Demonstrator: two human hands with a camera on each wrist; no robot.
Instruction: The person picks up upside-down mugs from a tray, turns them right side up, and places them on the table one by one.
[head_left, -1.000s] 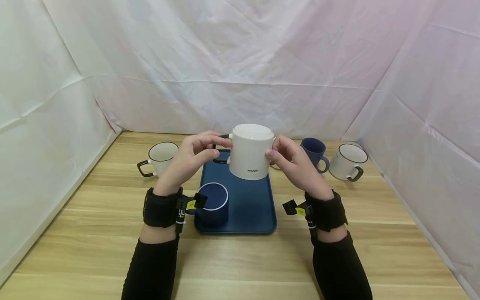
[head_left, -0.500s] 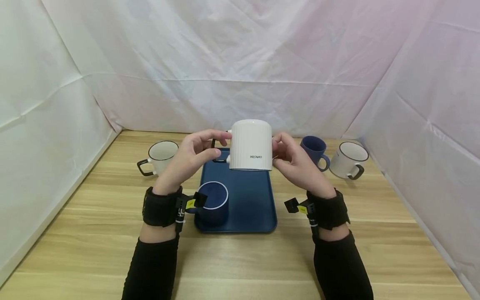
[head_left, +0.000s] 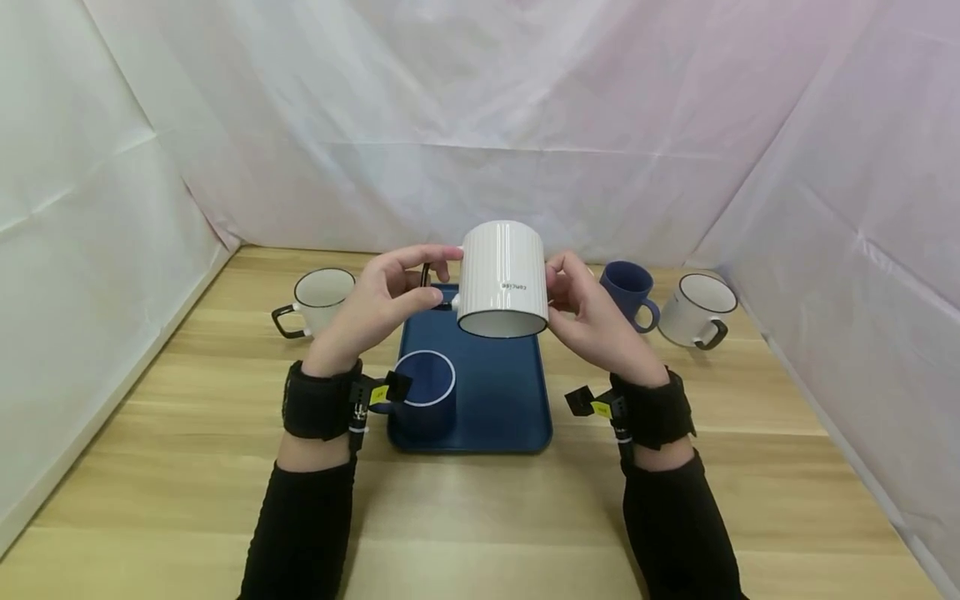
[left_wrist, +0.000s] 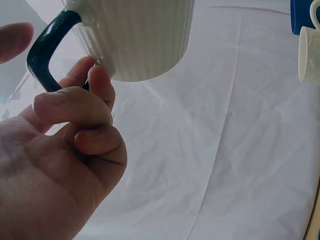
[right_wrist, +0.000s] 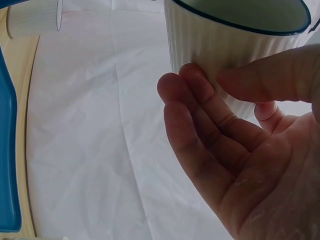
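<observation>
- Holding a ribbed white mug (head_left: 502,277) in the air above the far end of the blue tray (head_left: 495,412), mouth tipped down and toward the near side.
- Left hand (head_left: 375,310): fingers (left_wrist: 75,105) curled at the dark handle (left_wrist: 45,52), thumb and forefinger pinching it.
- Right hand (head_left: 592,321): thumb and fingers (right_wrist: 200,107) clamped on the ribbed wall, palm clear of it.
- Likely slip: glazed wall held only by fingertips, so a loosened pinch could drop the mug onto the tray or onto the navy cup (head_left: 424,392) standing at the tray's near left corner.
- Possible knock: right elbow swinging out toward the two mugs at far right.
- Counting: five cups in all. One ribbed white mug in hand, one navy cup on the tray, one white mug (head_left: 318,297) on the worktop (head_left: 480,517) at far left, one blue mug (head_left: 628,292) and one white mug (head_left: 696,315) at far right. One tray.
</observation>
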